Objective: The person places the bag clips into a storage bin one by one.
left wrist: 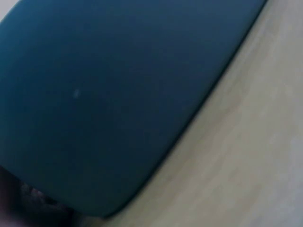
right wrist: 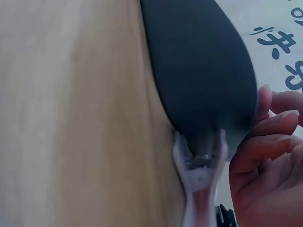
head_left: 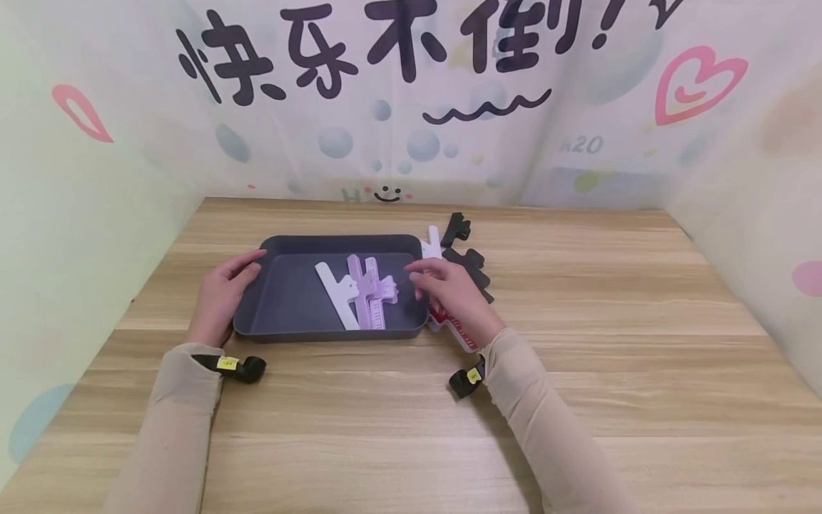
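A dark grey rectangular tray (head_left: 292, 285) lies on the table. Inside it are a white clip (head_left: 336, 293), a lilac clip (head_left: 361, 285) and a lilac-and-white patterned clip (head_left: 377, 303), overlapping each other. My left hand (head_left: 225, 289) touches the tray's left end, its index finger and thumb extended at the rim. At the right end is my right hand (head_left: 452, 289), its loosely bent fingertips over the rim. The right wrist view shows these fingers (right wrist: 270, 125) beside the tray's outer wall (right wrist: 199, 61). A red-and-white clip (head_left: 459, 332) lies partly hidden under this hand.
Right of the tray, a white clip (head_left: 433, 243) and black clips (head_left: 457, 228) lie close together, partly behind my right hand. A printed backdrop (head_left: 385, 128) stands along the table's far edge. Only the tray's outer wall (left wrist: 118, 94) and wood show in the left wrist view.
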Demonstrator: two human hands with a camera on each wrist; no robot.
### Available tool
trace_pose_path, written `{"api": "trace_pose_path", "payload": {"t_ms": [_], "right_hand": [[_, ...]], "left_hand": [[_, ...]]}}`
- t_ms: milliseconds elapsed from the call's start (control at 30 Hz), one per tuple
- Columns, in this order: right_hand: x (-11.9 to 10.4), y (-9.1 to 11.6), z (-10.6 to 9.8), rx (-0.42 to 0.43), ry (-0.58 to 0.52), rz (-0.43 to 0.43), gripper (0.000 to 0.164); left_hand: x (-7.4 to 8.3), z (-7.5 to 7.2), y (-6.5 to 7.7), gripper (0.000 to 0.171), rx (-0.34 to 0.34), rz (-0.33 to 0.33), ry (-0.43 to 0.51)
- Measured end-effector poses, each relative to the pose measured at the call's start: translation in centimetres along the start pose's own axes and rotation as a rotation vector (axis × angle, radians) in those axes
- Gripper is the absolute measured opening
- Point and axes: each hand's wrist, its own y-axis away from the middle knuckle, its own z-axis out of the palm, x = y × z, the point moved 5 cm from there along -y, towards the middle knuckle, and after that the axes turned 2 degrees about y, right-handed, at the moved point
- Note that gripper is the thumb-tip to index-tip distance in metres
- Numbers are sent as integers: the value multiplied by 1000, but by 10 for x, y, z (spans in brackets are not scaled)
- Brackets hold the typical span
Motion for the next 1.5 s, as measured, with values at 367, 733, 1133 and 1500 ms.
{"api": "trace_pose_path", "payload": {"t_ms": [367, 733, 1133, 1500], "right_hand": [[-2, 4, -30, 39, -150, 39, 31], [25, 3, -70, 174, -273, 75, 34], [55, 3, -89, 249, -460, 134, 41], [64, 3, -93, 274, -454, 116, 41]], "left_hand": [[2, 0, 0, 44, 2, 10, -1], [1, 0, -1, 43, 1, 5, 3], [-1, -1, -3, 44, -2, -11, 5], [1, -1, -1, 44, 3, 0, -16]]}}
